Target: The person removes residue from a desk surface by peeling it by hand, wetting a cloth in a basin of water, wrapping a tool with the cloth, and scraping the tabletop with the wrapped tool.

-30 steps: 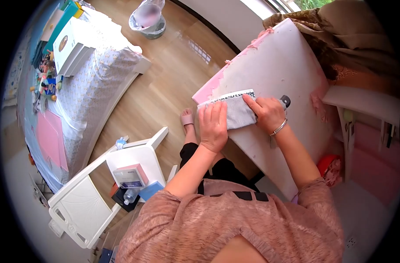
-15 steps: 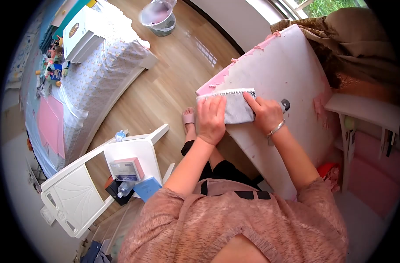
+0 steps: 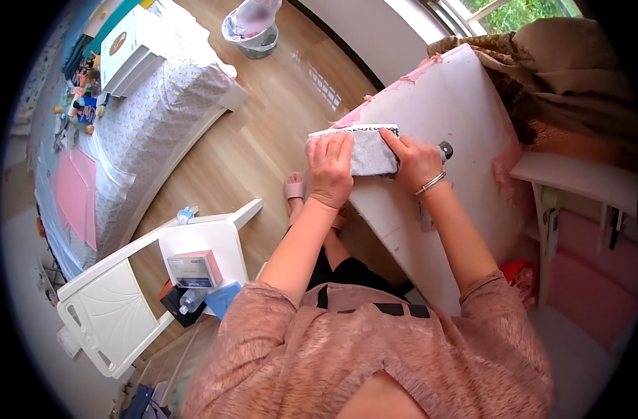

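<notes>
Grey cloth (image 3: pixel 375 153), left hand (image 3: pixel 330 166) flat atop, right hand (image 3: pixel 418 165) (braceleted) curled, gripping its end

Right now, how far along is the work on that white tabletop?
Partway, I'd judge. Looks done: the broad middle of the white tabletop, mostly bare of pink. In hand: the grey cloth, with left hand and right hand both on it. Apparently remaining: ragged pink strip along one edge, pink patch at the right.

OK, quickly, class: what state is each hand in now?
Left hand: fingers laid over the grey cloth; grip unclear.
Right hand: on the cloth's other end, forefinger extended; grip unclear.
</notes>
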